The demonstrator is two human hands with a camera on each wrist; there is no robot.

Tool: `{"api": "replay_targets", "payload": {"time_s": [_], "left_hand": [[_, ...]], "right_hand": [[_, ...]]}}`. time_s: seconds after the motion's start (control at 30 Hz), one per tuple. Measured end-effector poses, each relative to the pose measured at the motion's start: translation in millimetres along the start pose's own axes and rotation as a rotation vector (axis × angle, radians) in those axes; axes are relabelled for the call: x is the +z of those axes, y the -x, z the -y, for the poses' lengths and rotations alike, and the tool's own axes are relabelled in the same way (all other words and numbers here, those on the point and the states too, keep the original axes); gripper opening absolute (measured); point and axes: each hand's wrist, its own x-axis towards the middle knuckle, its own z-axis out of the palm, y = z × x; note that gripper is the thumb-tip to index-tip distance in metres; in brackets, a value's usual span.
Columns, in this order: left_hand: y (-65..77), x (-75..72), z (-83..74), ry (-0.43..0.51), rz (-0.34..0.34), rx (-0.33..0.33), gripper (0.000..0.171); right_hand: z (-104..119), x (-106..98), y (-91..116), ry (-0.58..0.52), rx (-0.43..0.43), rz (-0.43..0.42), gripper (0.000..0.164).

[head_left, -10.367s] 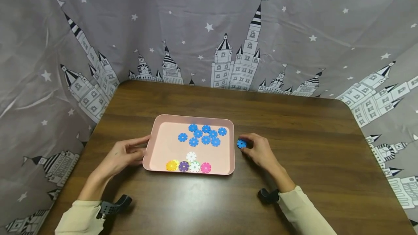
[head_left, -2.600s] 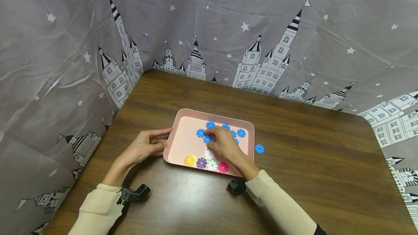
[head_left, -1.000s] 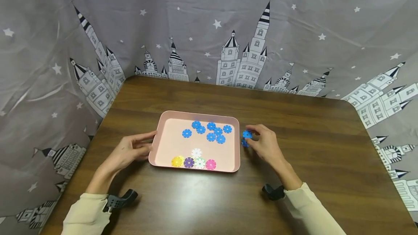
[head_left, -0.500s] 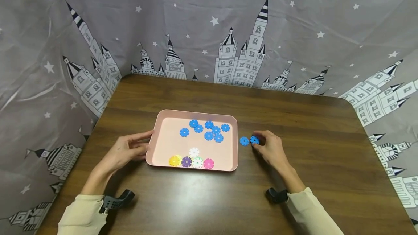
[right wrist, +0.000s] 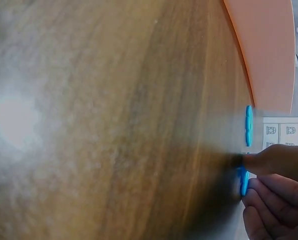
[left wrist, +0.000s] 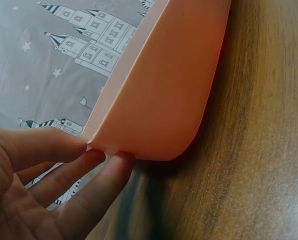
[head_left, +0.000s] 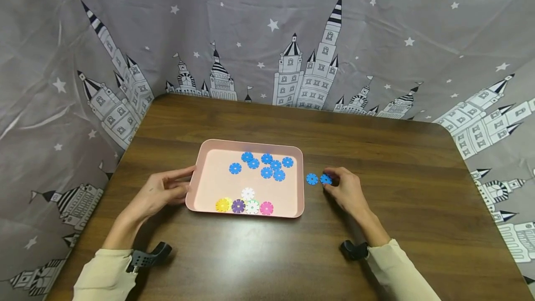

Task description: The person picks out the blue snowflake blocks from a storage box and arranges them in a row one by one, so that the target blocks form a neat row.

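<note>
A shallow pink tray [head_left: 213, 182] lies on the wooden table, with several blue notched plastic discs [head_left: 266, 172] towards its far side. My left hand [head_left: 156, 194] touches the tray's left end with extended fingers; in the left wrist view the fingertips meet the outside of the tray wall [left wrist: 159, 95]. Just right of the tray, one blue disc [head_left: 311, 179] lies flat on the table. Beside it my right hand [head_left: 347, 192] pinches another blue disc [head_left: 325, 179] between thumb and fingers, low at the tabletop. In the right wrist view the fingers partly cover this held disc [right wrist: 244, 182].
Along the tray's near side lie a yellow disc [head_left: 223, 205], a purple disc [head_left: 238, 206], a pink disc [head_left: 266, 208] and pale discs [head_left: 248, 193]. Wood tabletop [head_left: 397, 189] stretches right of the right hand. A grey castle-print curtain [head_left: 251, 27] hangs behind the table.
One blue disc was set down right of the tray. My right hand then reached into the tray and brought out a second, shifting it right beside the first. The left hand stayed at the tray.
</note>
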Motion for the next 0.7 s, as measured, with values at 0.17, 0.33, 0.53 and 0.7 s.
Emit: {"api": "replay_targets", "payload": {"time_s": [0.17, 0.33, 0.53, 0.7], "left_hand": [[0.6, -0.2, 0.1, 0.008, -0.005, 0.001, 0.056], [1.2, -0.9, 0.6, 0.011, -0.003, 0.003, 0.057], [1.4, -0.7, 1.1, 0.012, -0.009, 0.001, 0.056], [0.8, 0.6, 0.6, 0.010, -0.008, 0.009, 0.055]], "right_hand": [[1.1, 0.1, -0.3, 0.002, 0.011, 0.012, 0.037], [2.0, 0.1, -0.5, 0.002, 0.014, 0.018, 0.037], [2.6, 0.0, -0.2, 0.008, 0.009, 0.017, 0.038], [3.3, -0.9, 0.6, 0.011, 0.015, 0.015, 0.039]]}}
